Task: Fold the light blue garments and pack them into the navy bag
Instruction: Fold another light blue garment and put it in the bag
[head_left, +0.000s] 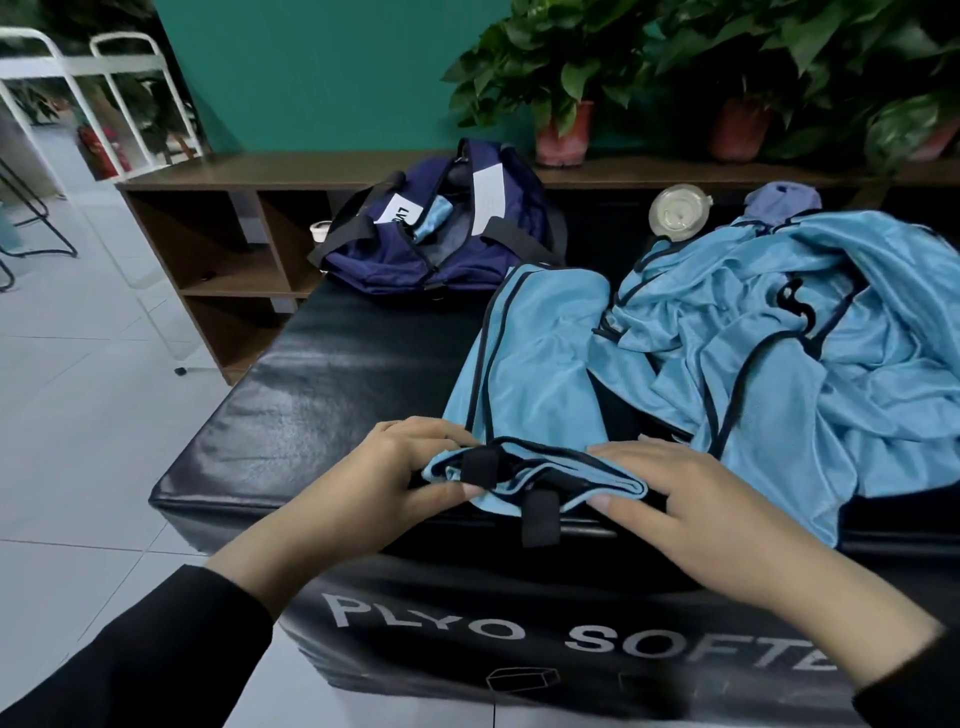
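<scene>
A light blue garment with dark trim (540, 358) lies lengthwise on the black padded box (322, 384). Its near end is doubled over at the box's front edge, where two black tabs stick out. My left hand (395, 467) pinches the left corner of that folded end between thumb and fingers. My right hand (670, 493) pinches the right side of the same fold, fingers on top and thumb at its edge. A heap of more light blue garments (810, 332) lies to the right. The navy bag (441, 228) stands unzipped at the far end with blue fabric inside.
A brown shelf unit (228, 234) runs behind the box, with potted plants (561, 78) on top. A clear plastic lid (675, 213) and a purple-blue cloth (784, 200) sit behind the heap. White metal chairs (119, 104) stand on the tiled floor at left.
</scene>
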